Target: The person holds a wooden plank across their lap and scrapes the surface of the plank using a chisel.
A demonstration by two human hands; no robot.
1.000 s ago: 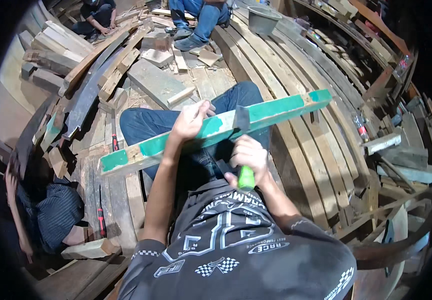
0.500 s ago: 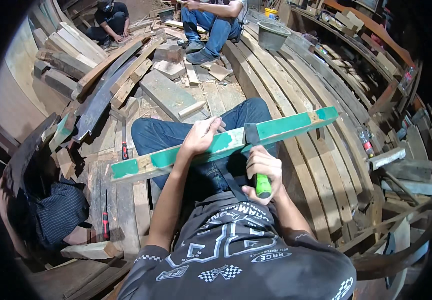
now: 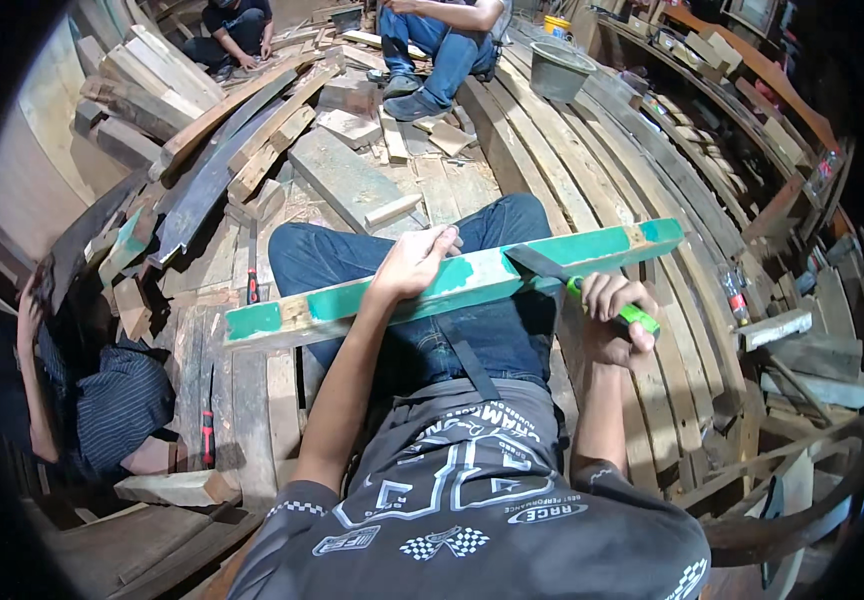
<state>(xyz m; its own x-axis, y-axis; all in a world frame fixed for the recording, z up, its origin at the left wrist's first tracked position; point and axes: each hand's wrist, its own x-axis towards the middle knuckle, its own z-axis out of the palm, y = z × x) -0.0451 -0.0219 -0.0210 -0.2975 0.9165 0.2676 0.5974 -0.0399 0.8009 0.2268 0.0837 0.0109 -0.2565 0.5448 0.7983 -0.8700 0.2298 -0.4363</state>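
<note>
A long wooden beam (image 3: 352,302), painted green in patches and bare in others, lies across my bent legs, its right end higher in view than its left. My left hand (image 3: 414,264) grips it left of the middle, fingers over the far edge. In my right hand (image 3: 616,314) is a chisel (image 3: 642,319) with a bright green handle, fingers wrapped round it. Its dark flat blade lies slanted on the green face, right of the middle, tip pointing up and left. Beside the blade is a pale scraped patch.
Long planks (image 3: 592,190) run along my right side, with a grey bucket (image 3: 561,72) on them. Two red-and-black tools (image 3: 209,438) lie at my left. Wood offcuts (image 3: 347,185) cover the floor ahead. Other people sit ahead and at the left edge.
My right hand has moved right and slightly up, turning the chisel from nearly upright to a flatter slant. My left hand keeps its hold on the beam.
</note>
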